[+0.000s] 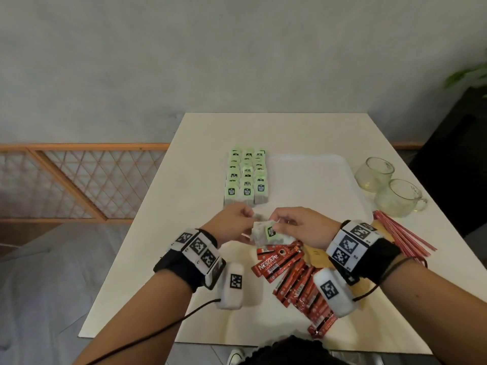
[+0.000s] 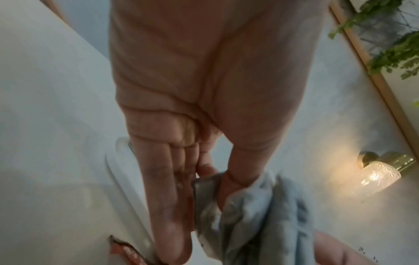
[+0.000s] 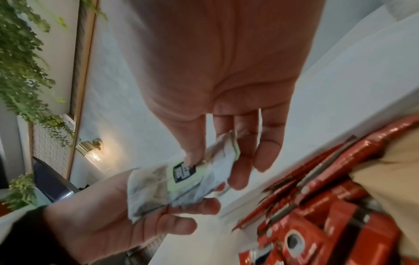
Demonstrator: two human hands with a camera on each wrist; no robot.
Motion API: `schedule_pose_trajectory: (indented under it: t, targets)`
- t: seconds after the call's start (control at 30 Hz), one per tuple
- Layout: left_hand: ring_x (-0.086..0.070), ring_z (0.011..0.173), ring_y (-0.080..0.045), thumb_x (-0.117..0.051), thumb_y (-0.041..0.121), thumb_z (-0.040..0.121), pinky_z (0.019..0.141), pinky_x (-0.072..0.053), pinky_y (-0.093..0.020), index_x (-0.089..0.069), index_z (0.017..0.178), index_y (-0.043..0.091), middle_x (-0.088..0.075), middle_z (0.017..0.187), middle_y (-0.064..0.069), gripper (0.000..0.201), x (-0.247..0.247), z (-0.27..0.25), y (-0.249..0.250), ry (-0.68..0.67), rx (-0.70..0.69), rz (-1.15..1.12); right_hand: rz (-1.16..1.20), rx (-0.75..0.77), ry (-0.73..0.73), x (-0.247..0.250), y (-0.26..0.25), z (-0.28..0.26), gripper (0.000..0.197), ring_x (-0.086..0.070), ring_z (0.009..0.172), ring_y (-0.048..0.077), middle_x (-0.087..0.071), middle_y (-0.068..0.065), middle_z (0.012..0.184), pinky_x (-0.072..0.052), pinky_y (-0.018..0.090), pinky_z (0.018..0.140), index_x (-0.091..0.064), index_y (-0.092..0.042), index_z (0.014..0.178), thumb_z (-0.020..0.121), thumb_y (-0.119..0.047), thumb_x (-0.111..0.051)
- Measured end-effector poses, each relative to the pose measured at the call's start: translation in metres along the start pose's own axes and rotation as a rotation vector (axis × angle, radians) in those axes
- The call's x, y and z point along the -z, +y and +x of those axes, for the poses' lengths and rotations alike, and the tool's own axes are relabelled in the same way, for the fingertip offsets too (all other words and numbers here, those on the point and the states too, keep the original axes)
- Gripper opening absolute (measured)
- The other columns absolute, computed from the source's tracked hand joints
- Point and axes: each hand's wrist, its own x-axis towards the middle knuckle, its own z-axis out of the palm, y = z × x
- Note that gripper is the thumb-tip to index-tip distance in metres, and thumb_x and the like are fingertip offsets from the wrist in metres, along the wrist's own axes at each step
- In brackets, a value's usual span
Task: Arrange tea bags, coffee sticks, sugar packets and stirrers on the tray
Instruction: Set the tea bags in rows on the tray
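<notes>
Both hands meet above the table's middle on a small bunch of tea bags [image 1: 266, 234] with green tags. My left hand [image 1: 249, 216] pinches one grey bag [image 2: 205, 190] between thumb and fingers. My right hand [image 1: 275, 225] pinches a green-tagged bag [image 3: 199, 172] at the bunch's other end, with the left hand's [image 3: 118, 220] fingers beneath. Three rows of tea bags [image 1: 246, 177] lie along the left side of the white tray [image 1: 316, 177]. Red coffee sticks [image 1: 292, 280] are heaped under my right wrist. Tan sugar packets [image 1: 316, 255] are partly hidden beside them.
Red stirrers [image 1: 403, 235] are fanned out at the right of the table. Two glass mugs [image 1: 375, 173] [image 1: 399, 197] stand right of the tray. The table's left edge borders a wooden lattice rail [image 1: 79, 180]. A lit wall lamp [image 2: 376, 177] and plants are at the wall.
</notes>
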Motion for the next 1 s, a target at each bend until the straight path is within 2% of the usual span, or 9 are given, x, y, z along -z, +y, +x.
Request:
schedule_pose_trajectory:
  t: [0.17, 0.23, 0.33, 0.4, 0.47, 0.53, 0.63, 0.8, 1.0]
  targets:
    - [-0.067, 0.069, -0.022, -0.061, 0.005, 0.091, 0.070, -0.061, -0.033, -0.052, 0.105, 0.011, -0.068, 0.088, -0.015, 0.018, 0.003, 0.000, 0.002, -0.054, -0.006, -0.071, -0.045, -0.015, -0.004, 0.012, 0.000, 0.013, 0.009, -0.056, 0.080, -0.003, -0.064, -0.015, 0.086, -0.042, 0.023, 0.079, -0.065, -0.024, 0.097, 0.095, -0.029, -0.058]
    - [-0.070, 0.076, -0.024, -0.058, 0.008, 0.092, 0.071, -0.061, -0.034, -0.056, 0.118, 0.017, -0.068, 0.089, -0.013, 0.028, 0.005, -0.002, 0.004, -0.079, 0.011, -0.078, -0.044, -0.020, 0.002, 0.015, -0.001, 0.017, 0.013, -0.057, 0.085, -0.001, -0.064, -0.016, 0.090, -0.044, 0.026, 0.086, -0.066, -0.022, 0.100, 0.095, -0.030, -0.058]
    - [-0.071, 0.095, -0.035, -0.056, 0.023, 0.095, 0.077, -0.061, -0.040, -0.060, 0.125, 0.016, -0.069, 0.111, -0.021, 0.031, 0.006, -0.001, 0.012, -0.147, 0.079, -0.229, -0.059, -0.007, 0.021, 0.019, -0.006, 0.021, 0.015, -0.058, 0.090, 0.003, -0.065, -0.014, 0.095, -0.044, 0.027, 0.089, -0.067, -0.020, 0.102, 0.095, -0.030, -0.058]
    - [-0.072, 0.095, -0.033, -0.063, 0.035, 0.093, 0.076, -0.061, -0.038, -0.061, 0.124, 0.014, -0.070, 0.113, -0.019, 0.037, 0.006, 0.001, 0.015, -0.188, 0.050, -0.203, -0.060, 0.004, 0.047, 0.022, -0.010, 0.025, 0.014, -0.061, 0.093, 0.008, -0.066, -0.012, 0.100, -0.045, 0.027, 0.087, -0.066, -0.021, 0.101, 0.094, -0.032, -0.059]
    - [-0.074, 0.089, -0.027, -0.069, 0.028, 0.090, 0.077, -0.061, -0.036, -0.063, 0.121, 0.010, -0.073, 0.106, -0.011, 0.036, 0.005, 0.004, 0.014, -0.189, -0.033, -0.126, 0.001, 0.000, 0.099, 0.025, -0.014, 0.028, 0.014, -0.064, 0.079, 0.010, -0.064, -0.016, 0.094, -0.049, 0.024, 0.077, -0.066, -0.022, 0.102, 0.093, -0.031, -0.061]
    - [-0.072, 0.082, -0.022, -0.070, 0.017, 0.089, 0.075, -0.061, -0.036, -0.064, 0.116, 0.005, -0.072, 0.096, -0.008, 0.030, 0.005, 0.007, 0.012, -0.132, -0.074, -0.137, 0.088, -0.037, 0.142, 0.029, -0.016, 0.030, 0.015, -0.063, 0.064, 0.010, -0.061, -0.019, 0.074, -0.052, 0.026, 0.068, -0.065, -0.023, 0.107, 0.094, -0.028, -0.059]
    - [-0.072, 0.081, -0.021, -0.070, 0.015, 0.089, 0.073, -0.061, -0.034, -0.063, 0.115, 0.002, -0.071, 0.099, -0.012, 0.029, 0.009, 0.011, 0.010, -0.035, -0.085, -0.209, 0.203, -0.060, 0.157, 0.037, -0.014, 0.031, 0.016, -0.065, 0.064, 0.014, -0.068, -0.005, 0.070, -0.054, 0.033, 0.069, -0.060, -0.022, 0.111, 0.096, -0.017, -0.056]
    - [-0.072, 0.084, -0.024, -0.071, 0.017, 0.089, 0.070, -0.061, -0.033, -0.062, 0.115, 0.003, -0.071, 0.105, -0.017, 0.031, 0.018, 0.016, 0.010, -0.021, -0.085, -0.204, 0.324, -0.032, 0.221, 0.043, -0.016, 0.031, 0.029, -0.065, 0.062, 0.020, -0.070, 0.010, 0.072, -0.055, 0.030, 0.069, -0.062, -0.023, 0.108, 0.090, -0.001, -0.057]
    - [-0.071, 0.078, -0.024, -0.068, 0.014, 0.090, 0.071, -0.061, -0.039, -0.062, 0.094, 0.015, -0.071, 0.093, -0.014, 0.007, 0.028, 0.023, 0.001, 0.122, -0.066, -0.208, 0.205, -0.122, 0.270, 0.040, -0.011, 0.040, 0.034, -0.064, 0.060, 0.014, -0.066, 0.000, 0.070, -0.055, 0.043, 0.079, -0.066, -0.026, 0.108, 0.094, -0.003, -0.046]
